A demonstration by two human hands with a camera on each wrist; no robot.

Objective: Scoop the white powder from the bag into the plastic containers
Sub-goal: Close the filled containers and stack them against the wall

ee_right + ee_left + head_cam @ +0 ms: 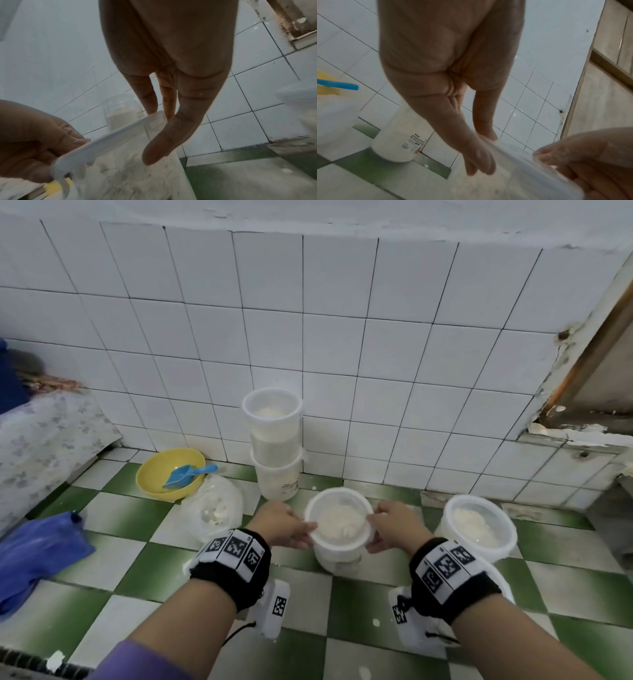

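While both hands work at the rim of the middle container (338, 525), scooping paused. Left hand (286, 525) on the container's left edge, right hand (390, 530) on its right edge, thumbs and fingers pinching a clear lid (120, 133) down onto the rim; lid edge seen between the fingers in both wrist views. Container on the green-and-white tiled floor (130, 518), powder visible inside through the lid, roughly part full, exact level hard to judge. Second lidded container (479, 529) just right of it, also holding powder. Two more containers stacked (274, 440) against the wall tiles behind, top one with powder in the bottom, lower one labelled; fill of the lower one not readable. Bag of white powder (214, 508) slumped on the floor left of the hands, lumps of powder left inside. Blue scoop (186, 474) lying in the yellow bowl (154, 477), not in either hand. Blue cloth or bag (37, 546) at far left. Spilled specks of powder on the tiles near the wrists. Judgement: well along, several containers filled, this one at the closing stage. Left to do, likely: seat this lid fully, possibly empty the remaining powder from the bag.
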